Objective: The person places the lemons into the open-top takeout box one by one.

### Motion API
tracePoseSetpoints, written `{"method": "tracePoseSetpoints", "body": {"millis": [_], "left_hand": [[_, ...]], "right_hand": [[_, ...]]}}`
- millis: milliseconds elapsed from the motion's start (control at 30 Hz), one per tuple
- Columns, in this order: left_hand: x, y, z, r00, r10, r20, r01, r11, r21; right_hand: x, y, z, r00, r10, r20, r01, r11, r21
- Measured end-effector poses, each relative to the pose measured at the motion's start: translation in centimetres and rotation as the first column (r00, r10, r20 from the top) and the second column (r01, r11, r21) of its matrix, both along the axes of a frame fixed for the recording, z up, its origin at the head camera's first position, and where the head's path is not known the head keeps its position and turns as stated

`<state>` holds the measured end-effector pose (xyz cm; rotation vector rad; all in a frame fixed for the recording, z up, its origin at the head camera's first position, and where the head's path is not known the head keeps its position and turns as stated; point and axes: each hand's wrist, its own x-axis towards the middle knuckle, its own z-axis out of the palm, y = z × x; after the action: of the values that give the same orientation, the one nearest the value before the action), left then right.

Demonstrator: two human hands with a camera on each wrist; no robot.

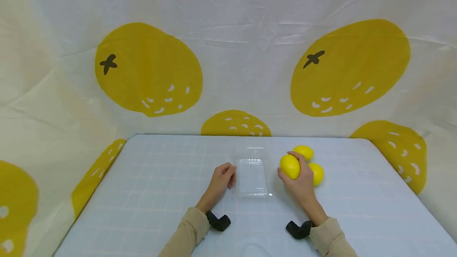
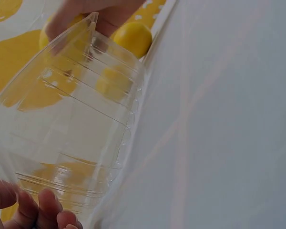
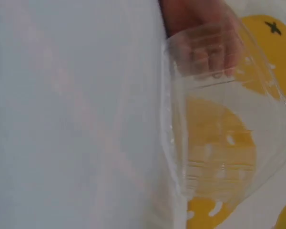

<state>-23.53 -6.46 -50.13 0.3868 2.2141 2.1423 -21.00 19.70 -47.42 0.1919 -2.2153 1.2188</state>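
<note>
Sleeves (image 1: pixel 183 231) lie nearest. Your right hand (image 1: pixel 302 179) grips a lemon (image 1: pixel 290 166) near two other lemons (image 1: pixel 303 152), right of the clear box (image 1: pixel 251 175) on the desk (image 1: pixel 143 193); your left hand (image 1: pixel 220 179) curls at its side, pinch unclear. You're seemingly picking up; next calls for steady fingers.

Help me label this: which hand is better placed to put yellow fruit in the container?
Probably the right hand: it grips a yellow fruit beside the container. The left hand, at the container's other side, holds none.
</note>
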Motion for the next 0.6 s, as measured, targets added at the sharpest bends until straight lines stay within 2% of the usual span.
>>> {"method": "tracePoseSetpoints", "body": {"millis": [100,200,233,400,467,600], "left_hand": [[0.0,0.1,-0.1,1.0,0.004,0.007,-0.004,1.0,-0.003],[-0.2,-0.1,-0.3,1.0,0.016,0.01,-0.016,1.0,0.003],[0.0,-0.1,0.1,1.0,0.016,0.005,-0.016,1.0,0.004],[0.0,-0.1,0.5,1.0,0.012,0.017,-0.012,1.0,0.014],[0.1,-0.1,0.6,1.0,0.006,0.024,-0.006,1.0,0.012],[1.0,0.0,2.2,0.999,-0.023,0.03,0.023,1.0,0.01]], "right_hand": [[0.3,-0.8,2.0,0.999,-0.001,0.043,0.001,1.0,-0.005],[0.5,-2.3,3.8,0.991,0.011,0.137,-0.011,1.0,-0.004],[0.5,-2.8,4.4,0.986,0.025,0.163,-0.024,1.0,-0.009],[-0.4,-5.9,6.2,0.961,0.069,0.266,-0.085,0.995,0.051],[-1.2,-6.9,6.4,0.943,0.08,0.324,-0.115,0.989,0.09],[-2.7,-8.4,6.2,0.866,0.075,0.494,-0.181,0.969,0.171]]}}
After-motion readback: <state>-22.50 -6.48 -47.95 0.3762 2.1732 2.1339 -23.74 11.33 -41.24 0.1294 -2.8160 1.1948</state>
